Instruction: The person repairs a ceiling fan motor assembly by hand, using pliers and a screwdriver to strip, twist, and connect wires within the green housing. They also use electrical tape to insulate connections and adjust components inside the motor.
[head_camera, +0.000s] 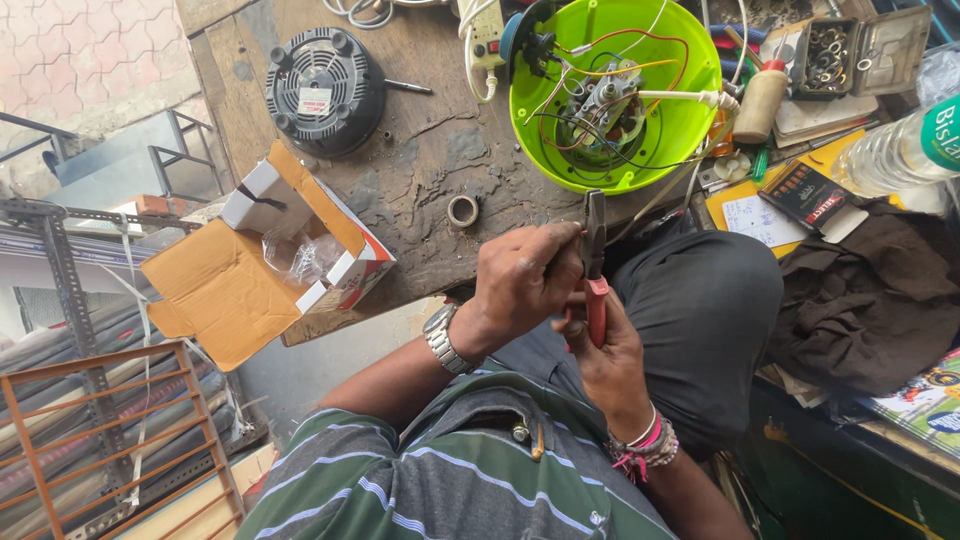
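A lime-green appliance shell (615, 95) lies open at the bench's (420, 170) far edge, holding one motor (603, 108) amid tangled wires. One open cardboard box (275, 260) at the left corner holds clear plastic wrap. One black round base (323, 90) sits beyond it. The right hand (608, 362) grips red-handled pliers (595, 268) at the near edge; the left hand (520, 280) pinches closed beside their jaws. One small ring (462, 211) lies nearby.

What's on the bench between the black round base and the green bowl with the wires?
In the head view, mostly bare wood between the black base and the green bowl, apart from a thin metal rod beside the base.
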